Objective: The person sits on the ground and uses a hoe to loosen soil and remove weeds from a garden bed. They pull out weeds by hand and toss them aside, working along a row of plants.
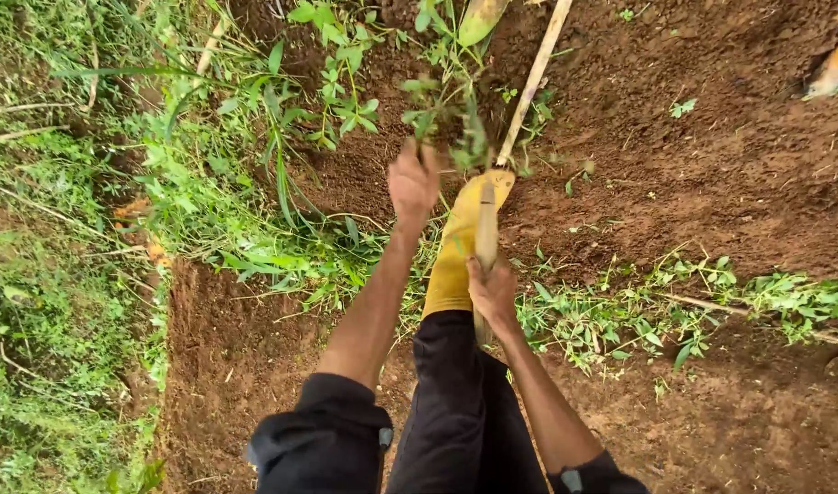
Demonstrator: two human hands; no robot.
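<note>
**A:** So what's the person got there? From where I'm standing the left hand (412, 183) is up in front of them, fingers bunched tight around a clump of green weeds (451, 123). The leafy stems stick up and out past the knuckles.

**B:** Yeah, the fist is closed on the stalks low down. Looks like light, floppy stuff, soft stems that bend any way you pull. I'd guess gripping near the base is the only spot that holds; grab the leaves and they'd just tear off.

**A:** And the right hand (492, 291)?

**B:** Lower and closer to the body, wrapped around a pale wooden handle (485, 233). Fingers curled shut on it. The handle runs up from the hand and on past the left hand's clump as a long thin pole (534, 80). Can't tell what's on the far end, it goes out of the picture.

**A:** Stiff and dry by the look of it, probably not slippery, unlike the weeds, which might be damp.

**B:** Right under that hand is a yellow rubber boot (455, 256) planted on the brown soil (730, 174). Beyond and to the left of the left hand there's a thick patch of grass and leafy plants (218, 183). Off to the right of the right hand, a strip of cut greens (675, 306) lies on the dirt.

**A:** Dark sleeves pushed up on both arms too.
</note>
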